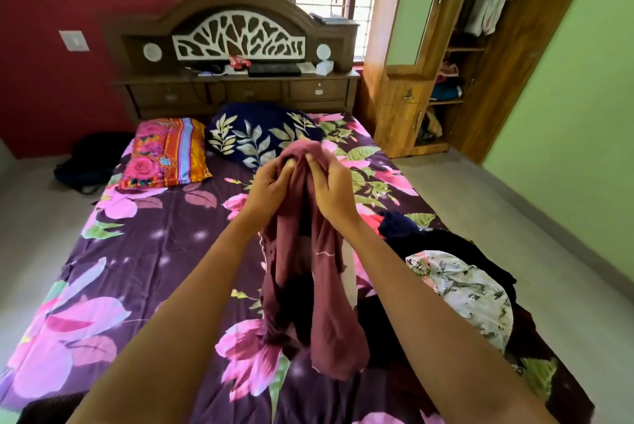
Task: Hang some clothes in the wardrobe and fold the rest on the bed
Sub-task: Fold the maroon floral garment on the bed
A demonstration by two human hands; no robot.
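Hanging limp over the bed [144,252], a maroon garment [302,272] is gripped by both hands, left hand [271,183] and right hand [331,188].

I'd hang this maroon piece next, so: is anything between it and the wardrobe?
Nothing visible blocks it. The left hand and right hand hold the maroon garment over the bed; the wardrobe stands open to the right, and the clothes pile lies low on the bed's right side.

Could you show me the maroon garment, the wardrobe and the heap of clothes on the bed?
maroon garment [332,320], head view, its hanging right fold.
wardrobe [394,104], head view, wooden lower panel of its open door.
heap of clothes [473,290], head view, pale leaf-print piece on top.
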